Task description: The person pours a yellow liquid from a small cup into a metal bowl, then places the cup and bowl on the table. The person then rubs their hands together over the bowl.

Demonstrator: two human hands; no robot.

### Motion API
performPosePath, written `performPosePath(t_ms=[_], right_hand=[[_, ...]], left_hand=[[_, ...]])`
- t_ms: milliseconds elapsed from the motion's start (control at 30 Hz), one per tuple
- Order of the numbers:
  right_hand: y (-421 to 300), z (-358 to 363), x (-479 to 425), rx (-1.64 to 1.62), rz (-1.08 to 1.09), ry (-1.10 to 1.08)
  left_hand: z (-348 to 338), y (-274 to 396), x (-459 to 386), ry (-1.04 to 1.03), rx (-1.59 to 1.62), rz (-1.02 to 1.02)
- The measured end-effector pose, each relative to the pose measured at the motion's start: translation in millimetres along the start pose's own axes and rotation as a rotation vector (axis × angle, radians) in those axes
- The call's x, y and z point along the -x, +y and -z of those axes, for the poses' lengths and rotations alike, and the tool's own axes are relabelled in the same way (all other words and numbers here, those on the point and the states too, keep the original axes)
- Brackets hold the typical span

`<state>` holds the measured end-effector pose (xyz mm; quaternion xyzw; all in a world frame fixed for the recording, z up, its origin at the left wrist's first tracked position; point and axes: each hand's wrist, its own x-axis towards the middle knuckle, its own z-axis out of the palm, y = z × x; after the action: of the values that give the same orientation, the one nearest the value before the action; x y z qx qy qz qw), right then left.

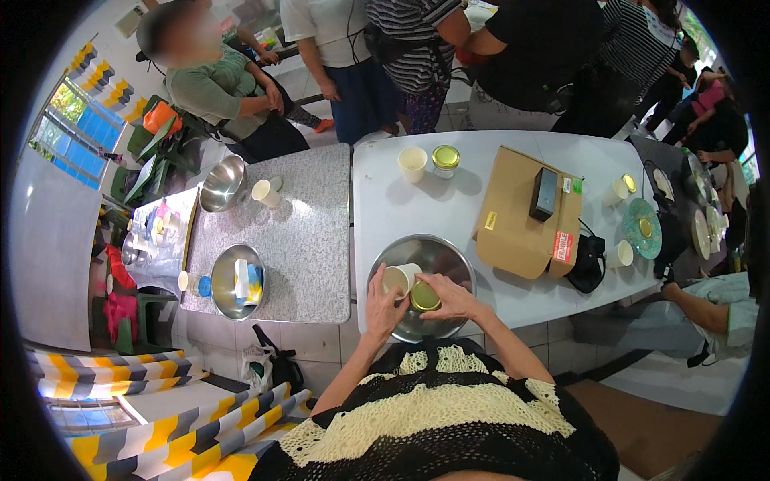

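Observation:
A large stainless steel bowl (pixel 454 258) stands at the near edge of the white table, right in front of me. My left hand (pixel 380 305) grips a pale paper cup (pixel 404 276), tilted over the bowl with its mouth towards me. Beside the cup, my right hand (pixel 450 298) has its fingers around a jar with a gold-coloured lid (pixel 425 296). The jar's body is mostly hidden beneath its lid and my fingers. Whether the cup or jar touches the bowl's inside, I cannot tell.
Farther back are another paper cup (pixel 412 165) and a gold-lidded glass jar (pixel 446 161). A cardboard box (pixel 511 210) carries a black device (pixel 544 193). On the left, a speckled table (pixel 301 240) bears a steel bowl (pixel 219 282) holding a packet. Several people stand beyond the tables.

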<state>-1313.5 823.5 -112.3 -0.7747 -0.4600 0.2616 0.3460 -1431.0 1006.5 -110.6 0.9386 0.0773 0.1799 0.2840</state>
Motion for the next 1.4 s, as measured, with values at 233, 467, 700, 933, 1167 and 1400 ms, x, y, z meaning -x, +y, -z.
performPosePath(t_ms=[233,467,700,933,1167,1400], right_hand=[[-1.1,-2.6,0.2,-0.051,-0.089,-0.042],[5.1,-6.7,-0.9,-0.087,-0.066,-0.014],[-0.8,1.6,-5.2,-0.174,-0.09,-0.041],[2.0,-7.4,-2.8,-0.172,-0.127,-0.012],[1.2,-25.1,2.5,-0.159,-0.142,0.177],[-1.2,-26.0,4.8,-0.141,-0.153,0.219]], left_hand=[[-4.4,-0.7,-1.6,0.042,0.061,0.056],[-0.8,3.0,-0.1,0.006,-0.011,0.053],[2.8,6.2,9.2,0.004,-0.018,0.064],[4.3,6.3,6.8,0.004,-0.048,0.034],[1.8,6.4,-0.9,-0.007,-0.018,0.039],[4.8,14.2,1.4,-0.052,0.067,0.112]])
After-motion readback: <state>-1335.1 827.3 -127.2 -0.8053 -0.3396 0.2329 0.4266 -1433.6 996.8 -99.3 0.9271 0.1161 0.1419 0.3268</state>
